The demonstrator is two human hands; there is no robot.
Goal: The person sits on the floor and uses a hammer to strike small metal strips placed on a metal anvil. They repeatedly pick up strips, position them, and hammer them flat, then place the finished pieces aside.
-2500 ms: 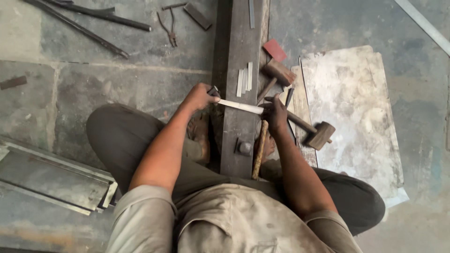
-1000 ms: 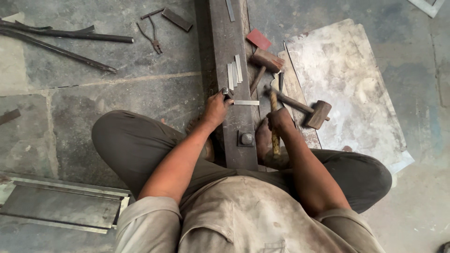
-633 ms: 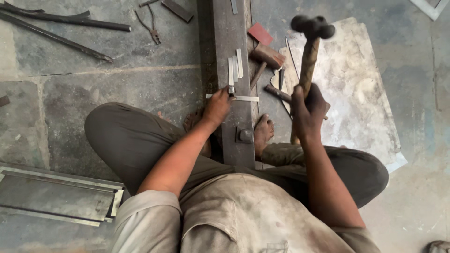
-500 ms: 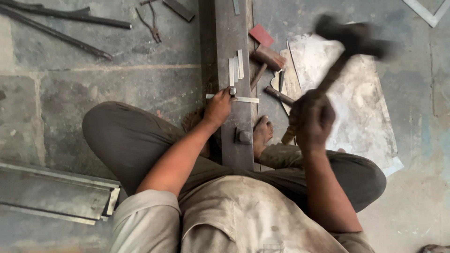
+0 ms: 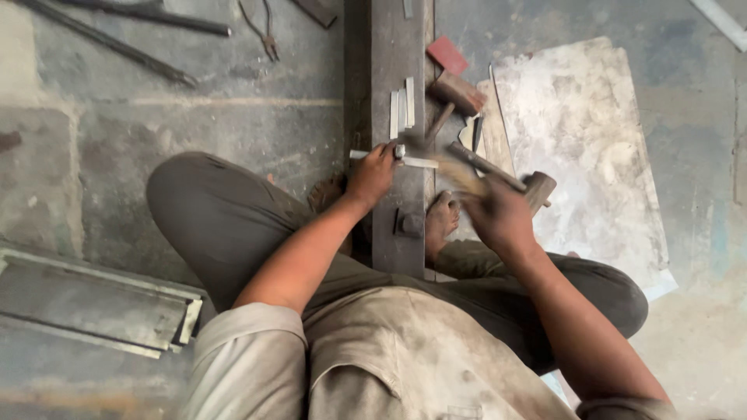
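Beam (image 5: 393,47): laid on the floor, running from near to far through the middle.
Strip (image 5: 420,162): laid across the beam, pinned at its left end by the left hand (image 5: 372,173).
Two short strips (image 5: 401,109): laid lengthwise on the beam, just beyond the strip.
Right hand (image 5: 498,214): placed right of the beam, closed on a hammer handle (image 5: 459,175).
Second hammer (image 5: 535,187): laid just right of the right hand.
Metal sheet (image 5: 591,148): spread on the floor at far right.
Rods (image 5: 117,43): laid at far left.
Flat plates (image 5: 85,303): stacked at near left.

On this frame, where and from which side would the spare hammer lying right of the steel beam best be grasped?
Probably the spare hammer is best taken by its slim handle's near-left end, coming from above: it lies flat on the floor, head to the right beside the right hand.
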